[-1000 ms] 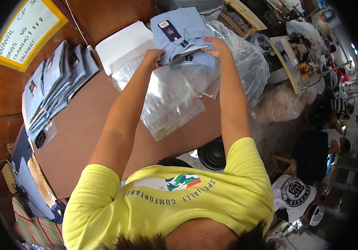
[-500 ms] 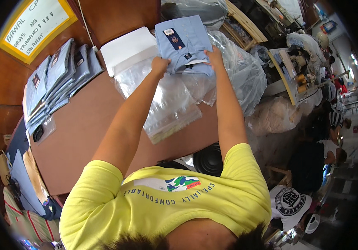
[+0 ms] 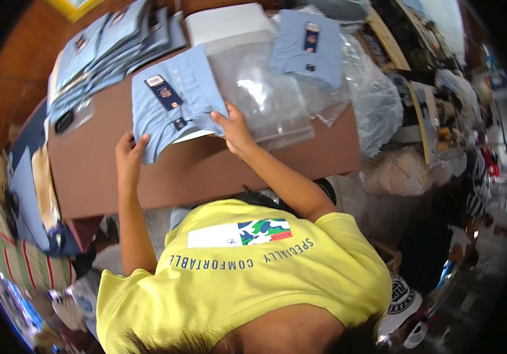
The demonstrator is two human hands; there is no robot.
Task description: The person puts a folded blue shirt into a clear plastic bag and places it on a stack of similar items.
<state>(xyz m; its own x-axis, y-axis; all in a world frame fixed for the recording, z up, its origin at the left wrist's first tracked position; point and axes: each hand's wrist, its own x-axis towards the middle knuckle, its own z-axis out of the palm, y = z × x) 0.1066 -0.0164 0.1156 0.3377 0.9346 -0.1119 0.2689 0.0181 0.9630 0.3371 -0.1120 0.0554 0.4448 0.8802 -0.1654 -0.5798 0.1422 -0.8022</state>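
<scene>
Both hands closed on one folded garment, collar edge toward the person. Left hand (image 3: 130, 154) pinches the near-left corner, thumb at the edge; right hand (image 3: 235, 128) grips the near-right edge, thumb on top, its other fingers partly hidden under the cloth.

Garment: light-blue folded fabric shirt (image 3: 197, 79), front side up, over the left-middle part of the brown flat-topped table (image 3: 117, 192). Long dark-navy paper tag (image 3: 163, 92) on its front, small dark neck label (image 3: 179, 123) near the collar. Strip of white backing shows at the near edge. Near edge looks raised, shadow on table below; can't tell if the far end touches.

Just right of it: flat clear plastic bags (image 3: 259, 88), overlapping, glossy. Beyond them, stack of white rectangular sheets (image 3: 224, 23) at the far side. Second light-blue folded shirt (image 3: 324, 50) lies at far right, same kind of dark tag, well apart from both hands. Big crumpled clear plastic sheeting (image 3: 374, 106) beside it, at the table's right end.

Far left: leaning pile of light-blue folded shirts (image 3: 97, 50), dark tags on several. Small black object (image 3: 63, 122) by its near end, with clear film next to it; kind unclear.

Off the table, lower left: beige fabric with red and green stripes (image 3: 26, 253). Person wears a yellow short-sleeved T-shirt (image 3: 253, 289). Right background cluttered, blurred.
</scene>
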